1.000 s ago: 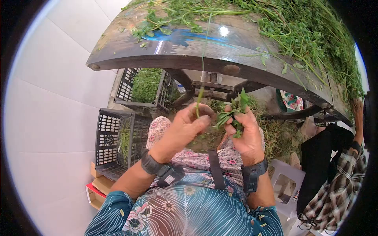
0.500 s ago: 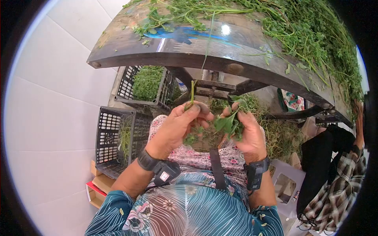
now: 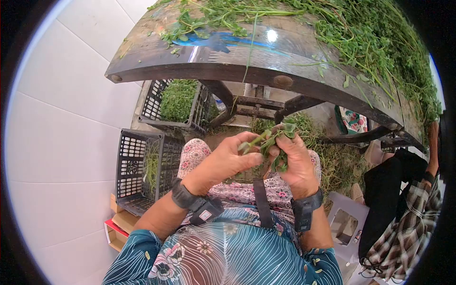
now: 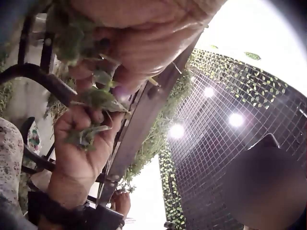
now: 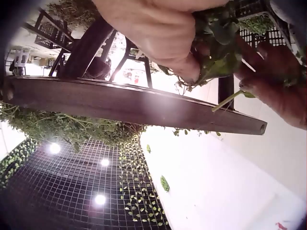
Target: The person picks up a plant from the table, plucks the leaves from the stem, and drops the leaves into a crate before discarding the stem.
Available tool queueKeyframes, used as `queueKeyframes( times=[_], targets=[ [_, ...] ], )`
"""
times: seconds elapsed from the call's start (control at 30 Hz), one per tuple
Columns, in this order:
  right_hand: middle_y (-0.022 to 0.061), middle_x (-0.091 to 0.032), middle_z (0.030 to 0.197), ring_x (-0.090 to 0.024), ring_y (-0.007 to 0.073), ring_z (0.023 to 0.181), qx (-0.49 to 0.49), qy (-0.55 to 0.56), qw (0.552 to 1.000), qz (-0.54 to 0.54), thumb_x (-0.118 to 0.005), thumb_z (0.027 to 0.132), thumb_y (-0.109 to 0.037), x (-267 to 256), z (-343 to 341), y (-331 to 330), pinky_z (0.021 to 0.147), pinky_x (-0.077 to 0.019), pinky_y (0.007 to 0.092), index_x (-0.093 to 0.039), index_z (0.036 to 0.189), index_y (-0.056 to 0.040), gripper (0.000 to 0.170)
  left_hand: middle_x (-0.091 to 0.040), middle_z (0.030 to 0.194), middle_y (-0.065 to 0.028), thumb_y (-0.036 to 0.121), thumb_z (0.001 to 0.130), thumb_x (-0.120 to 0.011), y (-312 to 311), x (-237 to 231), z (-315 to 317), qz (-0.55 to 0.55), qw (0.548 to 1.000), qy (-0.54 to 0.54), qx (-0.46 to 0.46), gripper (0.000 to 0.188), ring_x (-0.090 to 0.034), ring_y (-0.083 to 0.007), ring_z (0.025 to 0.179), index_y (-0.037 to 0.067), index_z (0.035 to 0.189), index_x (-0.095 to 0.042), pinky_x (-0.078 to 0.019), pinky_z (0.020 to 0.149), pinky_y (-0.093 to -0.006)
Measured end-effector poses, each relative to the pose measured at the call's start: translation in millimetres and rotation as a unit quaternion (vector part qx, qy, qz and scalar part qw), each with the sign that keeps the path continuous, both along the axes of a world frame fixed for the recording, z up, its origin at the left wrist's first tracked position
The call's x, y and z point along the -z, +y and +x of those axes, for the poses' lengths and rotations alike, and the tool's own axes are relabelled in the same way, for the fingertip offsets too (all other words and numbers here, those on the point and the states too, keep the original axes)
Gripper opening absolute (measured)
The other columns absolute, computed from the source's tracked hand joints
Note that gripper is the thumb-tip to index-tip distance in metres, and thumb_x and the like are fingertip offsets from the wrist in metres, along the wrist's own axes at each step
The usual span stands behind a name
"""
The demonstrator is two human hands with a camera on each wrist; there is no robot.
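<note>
Curling around a small bunch of leafy green sprigs [image 3: 289,128], the right hand [image 3: 298,166] grips it near floral-patterned trousers [image 3: 194,153]; the left hand [image 3: 223,161], fingers partly closed, pinches a slim green stem [image 3: 259,139] alongside. I'd call this sorting sprigs by hand, needing a light, precise pinch next. Beyond, tangled greens [image 3: 375,40] cover much of the dark-edged wooden counter [image 3: 190,72].

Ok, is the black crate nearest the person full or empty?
Neither: a few loose green stems lie inside the crate, and much of its inner wall shows bare.
</note>
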State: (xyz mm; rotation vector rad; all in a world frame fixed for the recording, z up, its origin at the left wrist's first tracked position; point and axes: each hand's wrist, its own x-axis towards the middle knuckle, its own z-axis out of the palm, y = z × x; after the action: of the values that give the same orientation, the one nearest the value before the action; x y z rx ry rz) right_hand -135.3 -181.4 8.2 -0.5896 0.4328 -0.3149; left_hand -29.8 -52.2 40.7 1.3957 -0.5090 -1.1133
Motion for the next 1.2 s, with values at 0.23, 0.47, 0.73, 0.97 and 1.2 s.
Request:
queueKeyframes(
  times=[0.23,0.47,0.73,0.97,1.2],
  targets=[
    [0.0022,-0.057,0.079,-0.049,0.0074,0.061,0.013,0.087,0.995,-0.053,-0.059,0.084,-0.013,-9,-3,-6,0.045,-0.0349,0.0191,-0.053,0.096,-0.0087,0.014,-0.057,0.064,0.0005,0.017,0.083,-0.056,5,-3,12,0.051,0.997,-0.001,0.054,0.015,-0.044,-0.0033,0.052,0.003,0.088,-0.059,-0.0353,0.048,-0.0191],
    [-0.0004,-0.047,0.079,-0.040,0.0062,0.060,0.094,0.059,0.994,-0.001,-0.054,0.086,-0.014,2,-12,-23,0.045,-0.0294,0.0184,-0.047,0.111,-0.0090,0.027,-0.057,0.063,0.0003,0.018,0.085,-0.055,11,3,16,0.050,0.998,0.015,0.030,0.014,-0.044,-0.0037,0.051,0.004,0.086,-0.058,-0.0344,0.046,-0.0185],
    [-0.0035,-0.047,0.066,-0.036,0.0032,0.051,-0.039,0.138,0.960,-0.242,-0.058,0.086,-0.016,-14,-6,-4,0.045,-0.0274,0.0184,-0.054,0.100,-0.0052,0.018,-0.056,0.062,0.0010,0.017,0.086,-0.053,11,0,16,0.057,0.996,-0.008,0.070,0.014,-0.044,-0.0034,0.051,0.004,0.088,-0.057,-0.0334,0.046,-0.0185],
    [-0.0027,-0.048,0.066,-0.039,0.0039,0.050,0.101,0.167,0.950,-0.242,-0.059,0.084,-0.013,-3,-14,-23,0.043,-0.0287,0.0189,-0.053,0.104,-0.0033,0.023,-0.058,0.073,-0.0013,0.016,0.089,-0.047,15,12,21,-0.007,0.998,0.057,-0.012,0.019,-0.042,-0.0042,0.056,0.004,0.099,-0.056,-0.0324,0.047,-0.0187],
    [-0.0008,-0.051,0.068,-0.039,0.0044,0.050,0.312,0.165,0.888,-0.294,-0.059,0.083,-0.014,-8,-53,-74,0.041,-0.0289,0.0203,-0.051,0.109,-0.0023,0.029,-0.062,0.095,-0.0068,0.032,0.094,-0.044,17,19,30,-0.050,0.993,0.092,-0.047,0.031,-0.058,-0.0120,0.077,0.005,0.106,-0.054,-0.0459,0.060,-0.0215]
  ],
)
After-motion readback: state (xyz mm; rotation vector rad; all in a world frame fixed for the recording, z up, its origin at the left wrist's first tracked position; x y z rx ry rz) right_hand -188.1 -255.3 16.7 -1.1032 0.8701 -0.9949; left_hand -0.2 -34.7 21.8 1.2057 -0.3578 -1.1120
